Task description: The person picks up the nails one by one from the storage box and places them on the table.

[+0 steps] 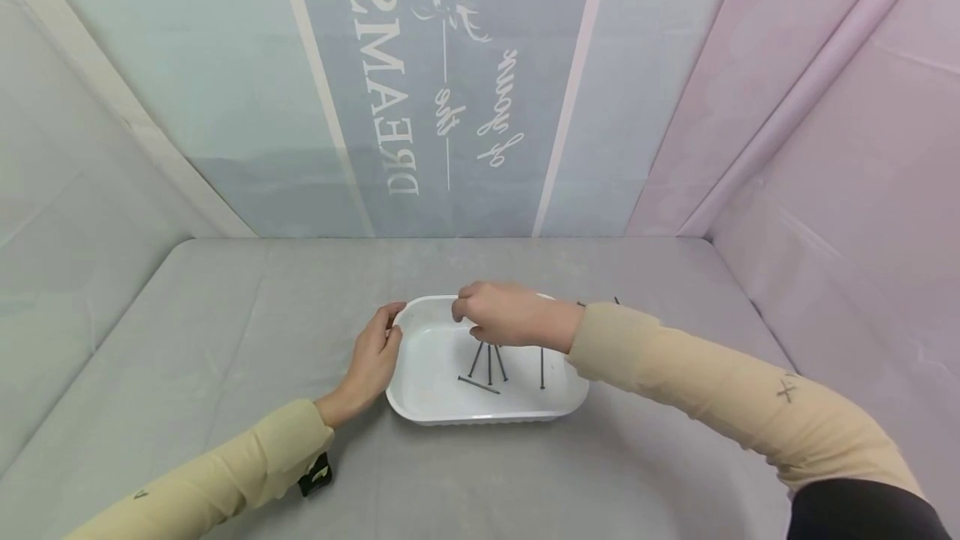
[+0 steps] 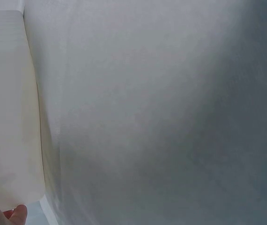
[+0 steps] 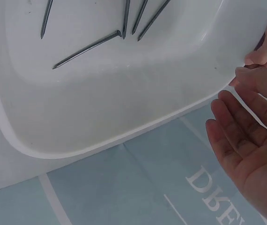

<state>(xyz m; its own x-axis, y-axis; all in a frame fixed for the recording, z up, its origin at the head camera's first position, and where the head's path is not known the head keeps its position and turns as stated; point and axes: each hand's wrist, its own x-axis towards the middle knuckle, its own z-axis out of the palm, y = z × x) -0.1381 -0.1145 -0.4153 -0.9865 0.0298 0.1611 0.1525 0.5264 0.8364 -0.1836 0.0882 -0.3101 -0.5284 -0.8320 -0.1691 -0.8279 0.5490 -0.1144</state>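
Observation:
A white plastic tray with rounded corners sits on the table, and several long grey nails lie in it. My left hand grips the tray's left end; its fingertips are at the rim. My right hand is over the back of the tray, above the nails, and hides part of them. In the right wrist view, the right hand's fingers are loosely bent near the rim, with no nail visible between them. One nail lies crosswise below the others.
Dark thin tips show on the table behind my right sleeve. A small black object is under my left cuff. A printed cloth wall stands behind the table, with cloth walls at both sides.

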